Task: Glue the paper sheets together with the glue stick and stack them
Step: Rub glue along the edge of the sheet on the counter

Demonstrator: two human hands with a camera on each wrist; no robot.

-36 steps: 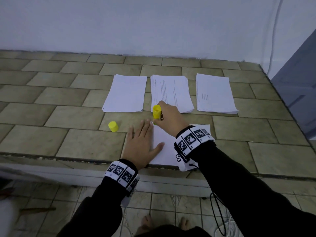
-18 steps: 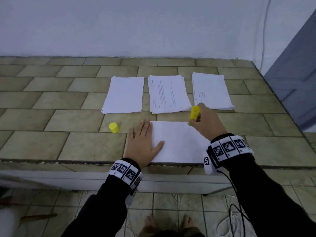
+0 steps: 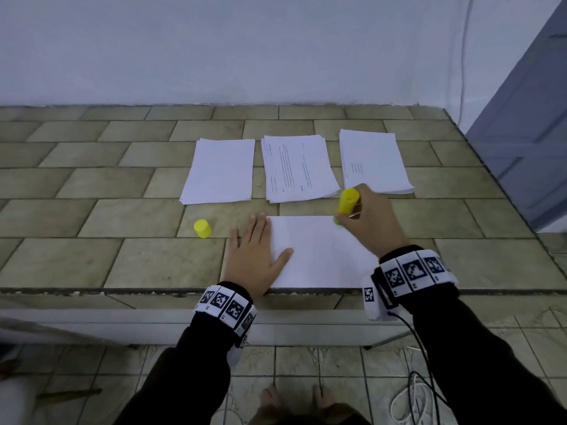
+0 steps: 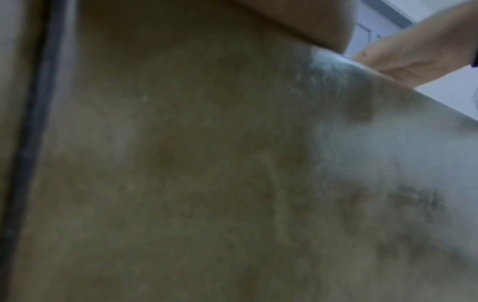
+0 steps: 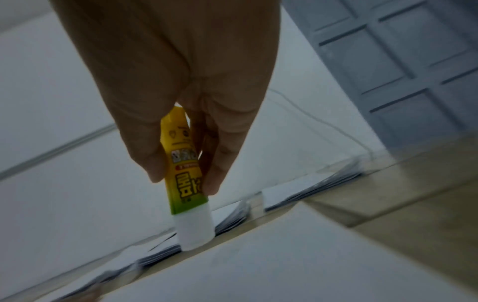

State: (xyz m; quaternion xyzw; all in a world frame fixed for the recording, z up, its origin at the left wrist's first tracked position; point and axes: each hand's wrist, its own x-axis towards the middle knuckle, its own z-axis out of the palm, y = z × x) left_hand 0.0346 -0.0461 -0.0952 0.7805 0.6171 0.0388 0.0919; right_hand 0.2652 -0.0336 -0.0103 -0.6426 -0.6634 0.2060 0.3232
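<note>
The right hand grips the yellow cylindrical glue stick, tilted with its white tip planted on the far edge of the blank white paper sheet, up at about one o'clock on that sheet near its far right corner. The left hand lies flat, fingers straight and spread, pressing the sheet's nine o'clock edge onto the tiled desk. The glue stick's yellow plastic cap stands on the desk just left of that hand. Three white paper stacks wait in a row at twelve o'clock. Gluing is the step in hand, it seems: next comes a steady stroke across or down the edges, light enough not to wrinkle the paper, then a fresh sheet laid squarely on top.
</note>
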